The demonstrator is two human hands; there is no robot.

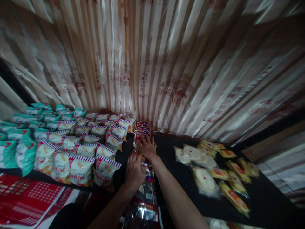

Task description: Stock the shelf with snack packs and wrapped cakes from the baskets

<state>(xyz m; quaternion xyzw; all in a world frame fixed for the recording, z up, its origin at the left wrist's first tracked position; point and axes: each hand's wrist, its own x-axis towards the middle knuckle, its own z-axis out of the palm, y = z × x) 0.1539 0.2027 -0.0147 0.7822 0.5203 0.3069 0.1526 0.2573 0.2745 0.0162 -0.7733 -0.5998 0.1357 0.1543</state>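
My right hand point(147, 148) lies flat with fingers spread on a row of small dark red snack packets point(142, 128) lined up on the black table point(176, 171) near the curtain. My left hand point(134, 170) is closer to me, its fingers curled down onto shiny dark packets point(146, 194) that run in a column toward me. What exactly the left fingers grip is hidden under the hand.
Rows of white snack bags with red-blue striped tops point(81, 148) fill the left, with teal bags point(23, 136) beyond them. Clear-wrapped round cakes point(202, 178) and yellow packets point(235, 187) lie at the right. A striped curtain point(166, 63) hangs behind. Red printed sheets point(28, 197) lie at lower left.
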